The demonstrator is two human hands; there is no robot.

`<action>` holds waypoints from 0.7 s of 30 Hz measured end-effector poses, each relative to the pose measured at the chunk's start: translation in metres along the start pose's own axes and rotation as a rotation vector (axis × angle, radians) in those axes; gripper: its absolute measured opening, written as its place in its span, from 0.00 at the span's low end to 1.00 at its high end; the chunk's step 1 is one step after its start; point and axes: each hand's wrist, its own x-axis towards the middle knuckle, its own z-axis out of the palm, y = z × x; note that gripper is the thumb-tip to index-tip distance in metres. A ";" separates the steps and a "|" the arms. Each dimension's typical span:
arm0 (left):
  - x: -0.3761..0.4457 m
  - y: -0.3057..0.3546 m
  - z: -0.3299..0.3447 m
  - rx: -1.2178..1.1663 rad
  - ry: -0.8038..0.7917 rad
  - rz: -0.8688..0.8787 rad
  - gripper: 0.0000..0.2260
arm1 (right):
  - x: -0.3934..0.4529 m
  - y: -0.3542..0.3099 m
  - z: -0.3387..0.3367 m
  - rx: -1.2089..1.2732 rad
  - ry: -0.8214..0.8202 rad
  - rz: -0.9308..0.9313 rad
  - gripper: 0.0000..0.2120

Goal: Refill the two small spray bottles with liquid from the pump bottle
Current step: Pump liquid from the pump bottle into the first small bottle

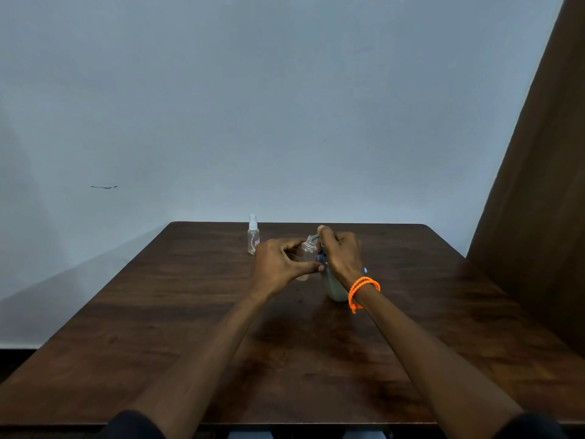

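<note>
A small clear spray bottle (253, 237) with its white spray cap on stands upright near the table's far edge. A second small clear bottle (307, 252), its neck uncapped, is tilted in the grip of my left hand (280, 266), close against the pump bottle. The pump bottle (334, 288) holds pale liquid and stands on the table under my right hand (342, 255), whose fingers curl over the pump head. The pump's spout lies at the small bottle's open neck. The pump head itself is mostly hidden by my fingers.
The dark wooden table (316, 359) reaches to a pale wall at the back. A brown panel (538, 217) rises along the right side. An orange band (362, 289) circles my right wrist.
</note>
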 end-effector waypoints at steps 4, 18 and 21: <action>0.000 0.002 -0.001 -0.011 0.011 0.008 0.23 | -0.001 -0.001 -0.001 -0.004 0.006 0.004 0.29; -0.008 0.004 -0.005 -0.016 0.050 -0.021 0.18 | 0.007 -0.013 -0.015 -0.469 -0.041 -0.180 0.36; -0.011 0.004 -0.004 -0.008 0.050 -0.033 0.19 | 0.004 -0.012 -0.013 -0.519 -0.058 -0.207 0.35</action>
